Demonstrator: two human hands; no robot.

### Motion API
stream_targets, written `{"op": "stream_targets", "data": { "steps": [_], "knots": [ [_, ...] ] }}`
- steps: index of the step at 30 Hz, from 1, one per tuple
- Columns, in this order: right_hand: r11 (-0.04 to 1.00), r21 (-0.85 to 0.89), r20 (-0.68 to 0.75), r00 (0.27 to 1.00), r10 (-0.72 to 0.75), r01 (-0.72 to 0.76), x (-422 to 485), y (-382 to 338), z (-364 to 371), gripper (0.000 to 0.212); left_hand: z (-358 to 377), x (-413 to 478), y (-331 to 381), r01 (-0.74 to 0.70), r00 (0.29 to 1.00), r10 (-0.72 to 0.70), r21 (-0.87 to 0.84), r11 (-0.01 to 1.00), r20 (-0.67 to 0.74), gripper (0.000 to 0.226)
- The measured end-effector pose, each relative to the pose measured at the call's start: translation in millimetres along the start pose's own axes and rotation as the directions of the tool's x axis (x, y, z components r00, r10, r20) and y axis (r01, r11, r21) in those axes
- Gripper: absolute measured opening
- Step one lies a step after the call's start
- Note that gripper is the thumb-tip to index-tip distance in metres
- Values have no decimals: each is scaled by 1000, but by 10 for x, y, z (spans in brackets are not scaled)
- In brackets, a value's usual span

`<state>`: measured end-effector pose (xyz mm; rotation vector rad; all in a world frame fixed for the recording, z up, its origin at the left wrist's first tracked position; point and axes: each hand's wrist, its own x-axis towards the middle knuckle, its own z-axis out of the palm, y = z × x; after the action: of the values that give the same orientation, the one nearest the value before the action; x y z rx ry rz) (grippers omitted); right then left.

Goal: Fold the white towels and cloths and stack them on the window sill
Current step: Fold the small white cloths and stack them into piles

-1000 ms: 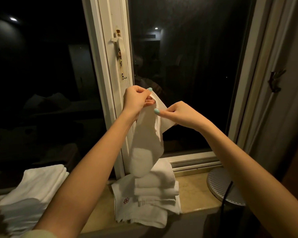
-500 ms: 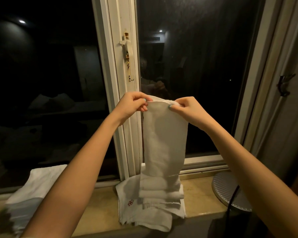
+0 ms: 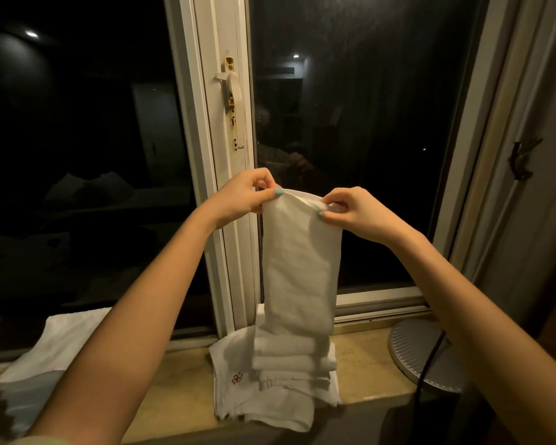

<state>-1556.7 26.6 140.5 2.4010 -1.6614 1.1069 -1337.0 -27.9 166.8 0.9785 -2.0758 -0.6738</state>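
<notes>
Left hand (image 3: 247, 194) and right hand (image 3: 355, 211) pinch the top corners of a white cloth (image 3: 299, 268), hanging straight. Folded stack (image 3: 289, 364) on window sill (image 3: 180, 390) at six o'clock beneath it; another pile (image 3: 45, 354) at eight.

The left hand (image 3: 243, 194) and right hand (image 3: 355, 210) pinch the 2 top corners of a white cloth (image 3: 299, 268), which hangs straight down in front of the window frame (image 3: 219, 155). Its lower end hangs in front of the top of a stack of folded towels (image 3: 289, 358) on the window sill (image 3: 174, 396). The bottom towel bears a small red emblem (image 3: 237, 378). Another folded white pile (image 3: 45, 358) lies at the sill's left end, and a round grey base (image 3: 414, 351) with a black cord (image 3: 426, 374) sits at the right.
</notes>
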Motion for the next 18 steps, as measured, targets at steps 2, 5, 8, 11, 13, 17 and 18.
{"op": "stream_targets", "data": {
  "steps": [2, 5, 8, 11, 13, 17, 18],
  "knots": [
    [1000, -14, -6, 1000, 11, -11, -4, 31, 5, 26, 20, 5, 3, -5, 1000, 4, 35, 999, 9, 16],
    [998, 48, 8, 999, 34, -35, -27, 55, -11, 23, 39, 2, 12, -12, 1000, 11, 42, 999, 9, 19],
    [988, 148, 9, 999, 52, -53, -47, 60, -29, 21, 45, 12, 8, -15, 999, 15, 2, 1000, -30, 17],
    [975, 203, 14, 996, 90, -91, -44, 42, -62, 27, 60, 36, 10, -26, 997, 25, -19, 999, -71, 15],
    [982, 151, 52, 993, 105, -112, -18, 58, -89, 29, 62, 59, 24, -35, 996, 35, -6, 999, -84, 14],
    [992, 30, 38, 992, 117, -119, 96, 46, -165, 25, 1, 123, 62, -64, 983, 60, -17, 998, -172, 17],
    [992, 33, 2, 993, 120, -120, 141, 25, -198, 23, -30, 141, 78, -76, 979, 72, -18, 997, -189, 17]
  ]
}}
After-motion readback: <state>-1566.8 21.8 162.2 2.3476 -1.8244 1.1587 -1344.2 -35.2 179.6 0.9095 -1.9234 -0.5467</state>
